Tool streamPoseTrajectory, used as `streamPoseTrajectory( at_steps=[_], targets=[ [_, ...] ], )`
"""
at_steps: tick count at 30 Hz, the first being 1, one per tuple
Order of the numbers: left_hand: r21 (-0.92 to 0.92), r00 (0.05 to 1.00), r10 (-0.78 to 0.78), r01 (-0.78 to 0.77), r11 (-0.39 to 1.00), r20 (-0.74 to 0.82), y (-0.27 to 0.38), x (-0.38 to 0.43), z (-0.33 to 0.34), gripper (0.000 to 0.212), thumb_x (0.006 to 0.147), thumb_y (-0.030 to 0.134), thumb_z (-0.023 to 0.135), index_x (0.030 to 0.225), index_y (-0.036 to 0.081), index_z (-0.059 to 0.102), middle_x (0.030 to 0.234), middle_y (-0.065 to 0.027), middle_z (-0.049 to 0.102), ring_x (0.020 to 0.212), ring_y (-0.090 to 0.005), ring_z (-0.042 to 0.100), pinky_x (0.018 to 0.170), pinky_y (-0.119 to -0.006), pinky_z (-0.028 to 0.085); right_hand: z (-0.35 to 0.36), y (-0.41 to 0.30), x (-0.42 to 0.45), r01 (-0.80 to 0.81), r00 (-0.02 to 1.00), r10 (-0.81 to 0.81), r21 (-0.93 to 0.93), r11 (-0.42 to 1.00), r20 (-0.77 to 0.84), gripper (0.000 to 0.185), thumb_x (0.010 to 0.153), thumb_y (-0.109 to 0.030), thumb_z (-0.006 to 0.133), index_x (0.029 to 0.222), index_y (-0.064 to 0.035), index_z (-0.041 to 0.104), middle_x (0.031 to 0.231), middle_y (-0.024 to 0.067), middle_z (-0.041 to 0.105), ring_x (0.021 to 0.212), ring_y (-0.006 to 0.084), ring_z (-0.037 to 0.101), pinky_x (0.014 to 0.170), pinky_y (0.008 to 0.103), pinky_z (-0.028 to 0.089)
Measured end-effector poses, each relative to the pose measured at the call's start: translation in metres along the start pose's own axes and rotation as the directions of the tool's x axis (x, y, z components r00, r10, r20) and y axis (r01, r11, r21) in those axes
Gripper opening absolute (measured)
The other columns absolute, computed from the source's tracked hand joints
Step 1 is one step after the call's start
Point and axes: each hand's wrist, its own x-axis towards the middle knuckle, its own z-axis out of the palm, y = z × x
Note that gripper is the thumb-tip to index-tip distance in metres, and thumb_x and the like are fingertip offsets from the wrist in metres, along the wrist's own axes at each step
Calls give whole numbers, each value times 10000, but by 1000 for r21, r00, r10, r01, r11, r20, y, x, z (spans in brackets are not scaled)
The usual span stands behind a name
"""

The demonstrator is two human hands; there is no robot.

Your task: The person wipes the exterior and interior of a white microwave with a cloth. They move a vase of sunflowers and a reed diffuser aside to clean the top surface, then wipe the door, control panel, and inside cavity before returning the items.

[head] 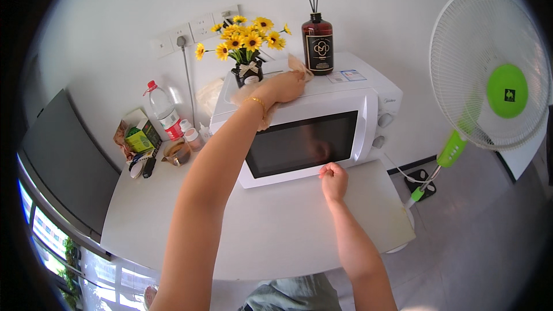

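My left hand, reaching forward with a gold bracelet at its wrist, is on top of a white Midea microwave oven. It holds a thin beige cloth, which shows beyond the fingers and droops over the front edge below the wrist. The fingertips are hidden. Just left of the hand stands a dark pot of yellow artificial-looking flowers. A brown reed diffuser bottle stands right behind it. My right hand is curled into a fist by the lower edge of the oven door, with nothing visible in it.
The oven stands on a white table. To its left are a plastic bottle, a glass pitcher, a small jar and an opened green box. A plug sits in the wall sockets. A fan stands right.
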Motion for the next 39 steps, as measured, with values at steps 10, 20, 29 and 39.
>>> streamPoseTrajectory(
  at_steps=[10,20,29,39],
  targets=[
    [32,971,189,-186,982,-144,30,-88,0,460,922,208,340,1326,-6,394,1362,-172,422,1238,-309,422,1031,-361,344,-1,10,1,24,999,-25,41,999,28,195,708,52,421,657,-50,579,587,45,585,597,154,576,574,279,433],
    [104,987,85,-71,992,-133,1,-63,6,367,908,181,348,1146,-50,503,1164,-255,543,1074,-379,525,939,-409,400,-1,10,-1,40,999,-41,43,998,20,194,715,49,430,676,-55,589,598,41,596,593,160,575,576,281,434],
    [67,995,26,-19,998,-96,-30,32,8,352,796,158,422,955,-54,653,994,-243,634,945,-390,599,866,-400,451,2,4,-3,31,999,-30,-15,999,36,176,747,-1,447,684,-72,596,617,43,611,601,186,582,576,314,443],
    [15,992,-123,123,992,6,-93,123,30,378,811,86,409,1123,-51,574,1154,-263,574,1106,-350,549,933,-386,418,2,1,-3,-15,999,20,-111,994,46,170,730,-6,490,684,-109,617,619,14,612,594,195,581,540,325,432]
  ],
)
